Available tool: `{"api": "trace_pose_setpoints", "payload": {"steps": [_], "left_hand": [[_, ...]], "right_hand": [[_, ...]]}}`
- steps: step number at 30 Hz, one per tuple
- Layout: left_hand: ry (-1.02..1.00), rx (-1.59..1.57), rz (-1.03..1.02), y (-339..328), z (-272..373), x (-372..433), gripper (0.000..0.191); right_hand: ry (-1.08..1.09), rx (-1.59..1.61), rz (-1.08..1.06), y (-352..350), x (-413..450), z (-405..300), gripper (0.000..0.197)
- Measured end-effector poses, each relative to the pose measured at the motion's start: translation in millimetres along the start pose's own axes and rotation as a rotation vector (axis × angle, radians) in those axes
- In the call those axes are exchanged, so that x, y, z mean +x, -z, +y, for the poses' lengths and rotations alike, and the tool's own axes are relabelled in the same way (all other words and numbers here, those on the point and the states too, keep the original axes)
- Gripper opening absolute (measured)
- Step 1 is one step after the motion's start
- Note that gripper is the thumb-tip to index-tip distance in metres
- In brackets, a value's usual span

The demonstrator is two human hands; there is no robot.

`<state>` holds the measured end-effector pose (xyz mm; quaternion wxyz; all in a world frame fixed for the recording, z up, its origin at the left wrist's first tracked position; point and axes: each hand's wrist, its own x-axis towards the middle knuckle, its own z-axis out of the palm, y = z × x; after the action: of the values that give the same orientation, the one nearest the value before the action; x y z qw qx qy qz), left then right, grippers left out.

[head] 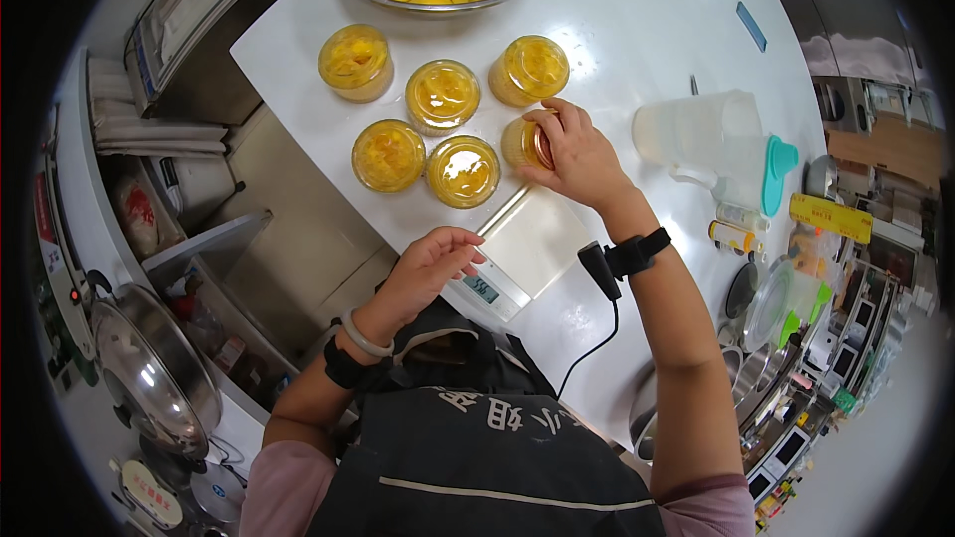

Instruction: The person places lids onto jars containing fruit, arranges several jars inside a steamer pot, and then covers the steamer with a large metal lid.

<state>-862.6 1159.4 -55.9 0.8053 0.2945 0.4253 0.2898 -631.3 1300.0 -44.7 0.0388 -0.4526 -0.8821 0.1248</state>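
My right hand grips a glass jar with a copper-coloured lid or rim, partly hidden by my fingers, just beyond a white digital scale. My left hand hovers by the scale's lit display, fingers loosely bent and holding nothing. Several glass jars of yellow fruit pieces in liquid stand on the white table, among them one next to the gripped jar, one behind it and one at the far left. A steel bowl of sliced yellow peaches sits at the far edge of view.
To the right lie a clear plastic pitcher with a teal lid, small bottles and a yellow box. A blue strip lies farther back. A lidded steel pot stands at left. A cable hangs from my right wrist.
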Motion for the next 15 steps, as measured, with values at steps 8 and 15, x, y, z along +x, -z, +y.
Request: {"api": "trace_pose_setpoints", "payload": {"steps": [8, 15], "left_hand": [[0.016, -0.019, -0.002, -7, 0, 2, 0.025], [0.013, -0.018, 0.009, -4, 1, -2, 0.025]], "right_hand": [[-0.191, -0.198, -0.152, 3, 2, -18, 0.072], [-0.257, -0.25, -0.297, 6, 7, -20, 0.066]]}}
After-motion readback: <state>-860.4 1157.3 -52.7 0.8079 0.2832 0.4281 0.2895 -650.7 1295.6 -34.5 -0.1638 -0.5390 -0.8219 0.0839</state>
